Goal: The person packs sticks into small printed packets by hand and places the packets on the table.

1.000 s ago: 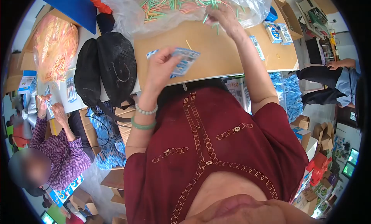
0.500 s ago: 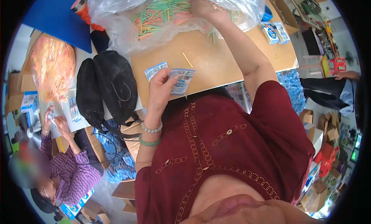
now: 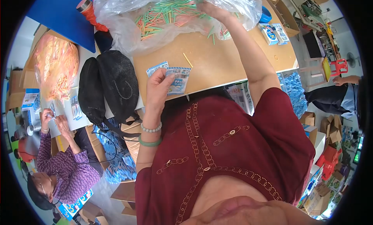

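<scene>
My left hand (image 3: 158, 85) is closed, its thumb pinching a blue-and-white printed packet (image 3: 180, 79) with serrated edges. A second such packet (image 3: 156, 66) shows behind my fingers, flat near the table top; I cannot tell whether the hand grips it too. My right hand (image 3: 211, 9) reaches into a large clear plastic bag (image 3: 120, 27) at the far side of the table. In the bag lies a heap of thin green, pink and yellow sticks (image 3: 171, 13), like short straws. My right fingertips are hidden among them. One loose yellow stick (image 3: 187, 60) lies on the table beyond the packets.
A black mesh backpack (image 3: 116, 85) stands left of my left hand. Two small printed boxes (image 3: 269, 34) and a blue tape roll (image 3: 265, 14) sit at the right. At the left a co-worker (image 3: 70, 170) handles a small item beside another bag of sticks (image 3: 56, 64).
My right hand has shifted slightly right within the bag. The packets in my left hand have moved a little to the left. The co-worker's hands have moved slightly.
</scene>
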